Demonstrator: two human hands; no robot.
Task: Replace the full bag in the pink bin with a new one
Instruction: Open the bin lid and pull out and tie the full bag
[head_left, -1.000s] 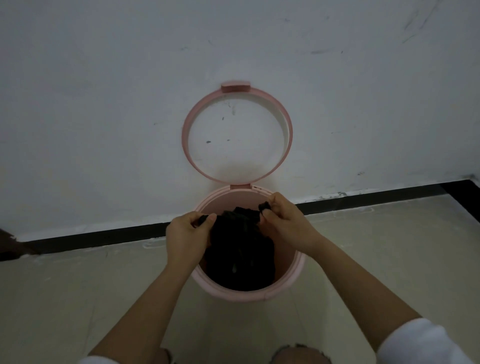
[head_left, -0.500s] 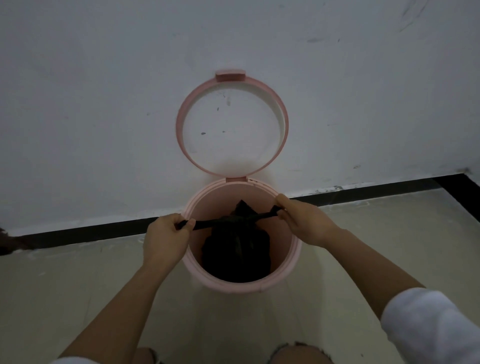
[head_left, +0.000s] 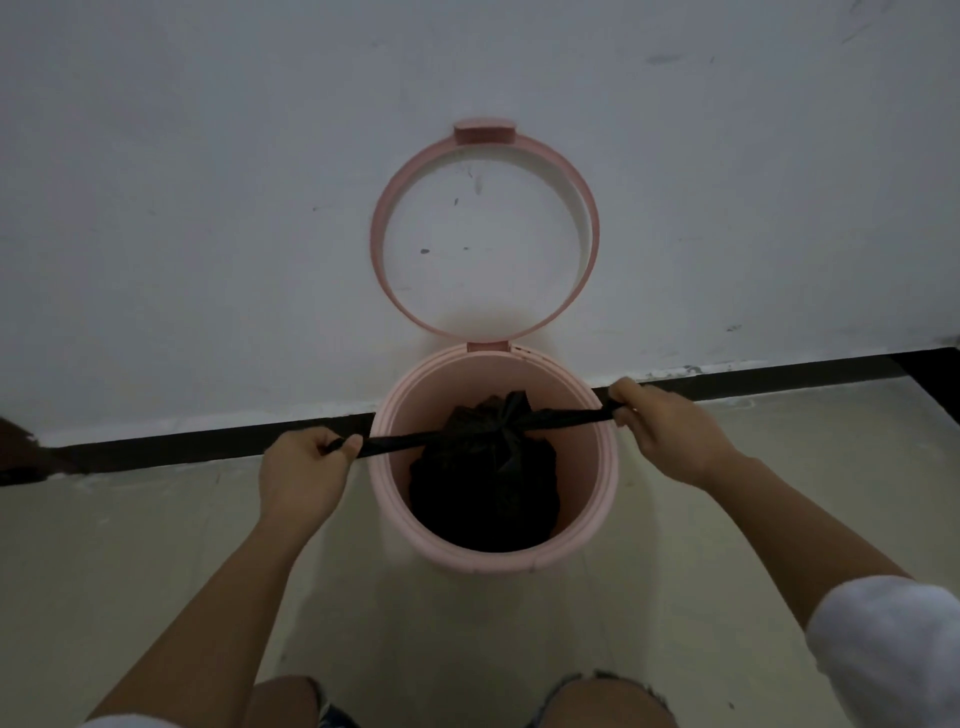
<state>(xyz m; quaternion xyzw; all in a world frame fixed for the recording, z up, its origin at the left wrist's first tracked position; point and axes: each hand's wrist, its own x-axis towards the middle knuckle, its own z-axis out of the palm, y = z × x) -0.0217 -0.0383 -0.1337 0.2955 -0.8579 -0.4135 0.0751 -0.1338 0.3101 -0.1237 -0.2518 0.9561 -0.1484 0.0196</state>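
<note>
A round pink bin (head_left: 395, 415) stands on the floor against the wall, its ring-shaped pink lid (head_left: 382, 228) flipped up and leaning on the wall. Inside sits a full black bag (head_left: 483, 499), gathered at the top into a knot. Two black strips of the bag stretch tight across the bin's mouth. My left hand (head_left: 304, 475) grips the left strip just outside the bin's left rim. My right hand (head_left: 667, 428) grips the right strip over the right rim.
A white scuffed wall (head_left: 208, 208) rises behind the bin, with a black skirting strip (head_left: 182, 447) along its foot. Beige floor tiles (head_left: 130, 571) spread to both sides. My knees (head_left: 291, 701) show at the bottom edge.
Both hands have pulled apart from the bag's middle to the bin's two sides, drawing the black strips taut and tightening the knot.
</note>
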